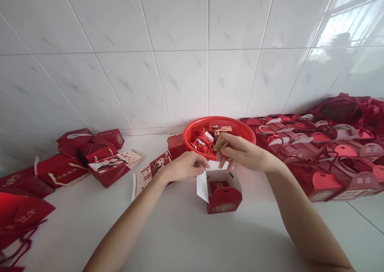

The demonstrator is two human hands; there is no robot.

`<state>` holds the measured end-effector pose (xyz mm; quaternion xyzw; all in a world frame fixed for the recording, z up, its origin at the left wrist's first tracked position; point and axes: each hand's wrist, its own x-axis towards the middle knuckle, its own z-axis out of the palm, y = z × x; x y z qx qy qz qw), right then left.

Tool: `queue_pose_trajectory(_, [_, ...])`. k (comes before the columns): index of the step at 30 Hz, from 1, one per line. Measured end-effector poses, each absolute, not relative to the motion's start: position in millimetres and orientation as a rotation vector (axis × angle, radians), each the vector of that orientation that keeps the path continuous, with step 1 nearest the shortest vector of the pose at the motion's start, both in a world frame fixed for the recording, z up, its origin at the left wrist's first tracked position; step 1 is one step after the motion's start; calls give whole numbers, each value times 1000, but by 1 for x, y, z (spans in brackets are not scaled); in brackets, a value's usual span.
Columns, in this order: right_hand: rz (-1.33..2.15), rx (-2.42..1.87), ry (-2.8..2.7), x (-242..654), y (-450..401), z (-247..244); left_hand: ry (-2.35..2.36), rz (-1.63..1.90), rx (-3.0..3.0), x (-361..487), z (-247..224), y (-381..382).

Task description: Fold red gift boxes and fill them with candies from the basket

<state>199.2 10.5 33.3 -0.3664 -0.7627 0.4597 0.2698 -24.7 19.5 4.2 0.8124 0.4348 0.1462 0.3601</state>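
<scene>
An open red gift box (224, 202) with white inner flaps stands on the counter in front of me, with a smaller red packet (218, 186) inside. My left hand (189, 165) is at the box's back left corner, fingers curled closed at a white flap. Above the box's back edge is my right hand (237, 150), pinching a small gold-coloured wrapped candy (220, 145). Just behind both hands sits a red plastic basket (251, 133) holding several wrapped candies (205, 139), partly hidden by my right hand.
Rows of red gift boxes (322, 176) with cord handles fill the right side. More red boxes (64, 166) and a red bag (21, 216) lie at left. A printed box (156, 166) is beside my left forearm. A tiled wall (180, 80) rises behind the counter (180, 232).
</scene>
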Motion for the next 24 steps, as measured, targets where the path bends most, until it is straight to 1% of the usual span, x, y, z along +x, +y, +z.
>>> queue_pose_trajectory(3, [1133, -934, -2255, 190, 9, 31, 1115, 370, 2126, -27, 6, 21])
queue_pose_trajectory(6, [971, -1018, -2443, 187, 8, 31, 1141, 366, 2159, -30, 7, 22])
queue_pose_trajectory(11, [852, -1027, -2368, 194, 6, 35, 1240, 369, 2187, -33, 5, 19])
queue_pose_trajectory(19, [563, -1515, -2597, 206, -1, 37, 1391, 233, 2241, -24, 14, -5])
queue_pose_trajectory(24, [527, -1492, -2684, 198, -3, 34, 1301, 185, 2306, -19, 17, -20])
